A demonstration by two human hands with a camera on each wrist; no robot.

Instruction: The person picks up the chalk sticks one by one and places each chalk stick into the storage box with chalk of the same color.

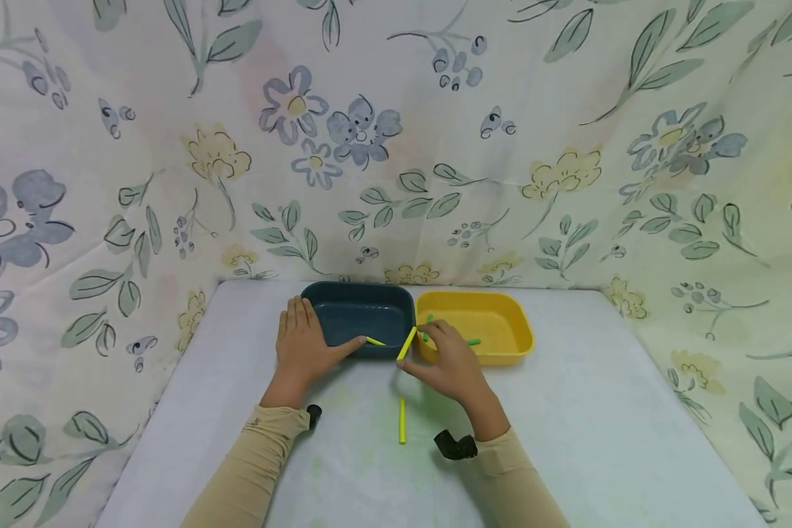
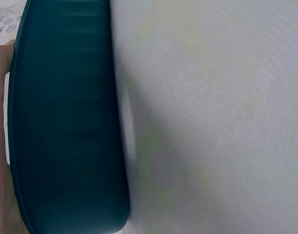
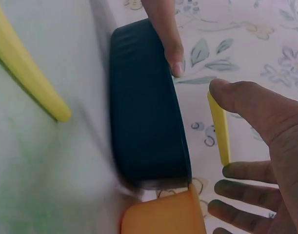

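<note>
My right hand (image 1: 452, 367) pinches a yellow stick (image 1: 406, 345) lengthwise between thumb and index finger, by the corner where the two trays meet. In the right wrist view the stick (image 3: 219, 129) spans from thumb tip to index fingertip, other fingers spread. My left hand (image 1: 302, 352) rests at the left front corner of a dark teal tray (image 1: 363, 353), fingers straight, thumb stretched along the front rim. Inside that tray lies another yellow stick (image 1: 375, 341), near the thumb tip. A further yellow stick (image 1: 402, 420) lies on the table in front.
A yellow tray (image 1: 510, 359) stands right beside the teal one and holds green sticks (image 1: 473, 342). The white table (image 1: 600, 411) reaches back to a floral cloth (image 1: 383, 220) hanging behind the trays. Black wrist bands (image 1: 455, 445) sit at both sleeves.
</note>
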